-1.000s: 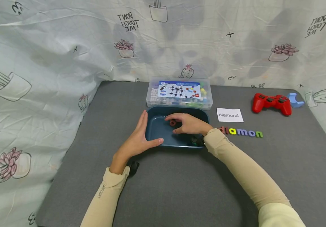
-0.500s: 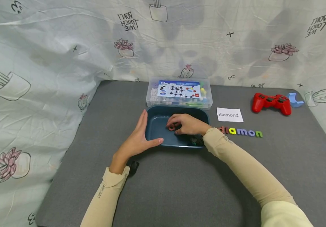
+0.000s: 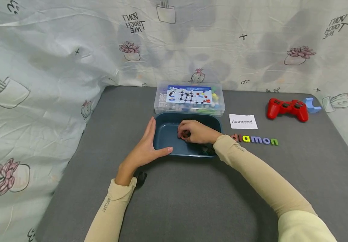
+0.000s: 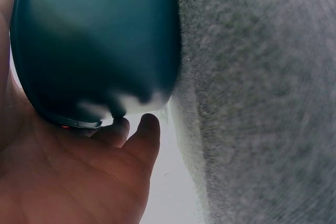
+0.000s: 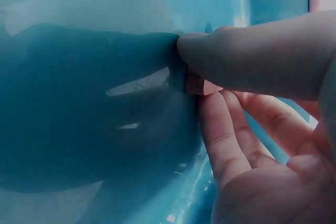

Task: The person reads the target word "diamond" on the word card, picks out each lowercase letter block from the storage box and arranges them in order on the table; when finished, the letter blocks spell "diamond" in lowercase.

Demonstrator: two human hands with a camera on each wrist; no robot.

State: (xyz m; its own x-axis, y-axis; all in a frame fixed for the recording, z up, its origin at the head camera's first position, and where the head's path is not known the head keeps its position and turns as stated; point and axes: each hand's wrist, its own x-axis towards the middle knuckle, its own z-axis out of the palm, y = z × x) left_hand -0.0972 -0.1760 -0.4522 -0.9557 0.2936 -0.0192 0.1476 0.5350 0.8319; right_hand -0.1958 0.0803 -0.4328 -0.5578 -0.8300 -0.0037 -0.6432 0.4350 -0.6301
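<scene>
My right hand (image 3: pixel 199 131) is inside the dark blue tray (image 3: pixel 167 132). It pinches a small reddish-brown piece with a hole, like a letter, between thumb and fingers. In the right wrist view, part of this reddish-brown piece (image 5: pixel 195 84) shows between the thumb tip and the fingertips, low over the tray floor; the rest is covered by the hand. My left hand (image 3: pixel 143 149) rests at the tray's left end, fingers straight along the side and thumb on the near rim. The left wrist view shows the left hand (image 4: pixel 79 171) against the tray's outer wall (image 4: pixel 105 35).
Coloured letters (image 3: pixel 256 139) lie in a row right of the tray, partly behind my right sleeve. Above them lies a white card (image 3: pixel 243 121) reading "diamond". A clear plastic box (image 3: pixel 189 97) stands behind the tray. A red game controller (image 3: pixel 287 109) and a light blue piece (image 3: pixel 312 105) sit far right.
The fingers of my right hand have closed onto the reddish-brown piece in the tray. My left hand has stayed at the tray's left end.
</scene>
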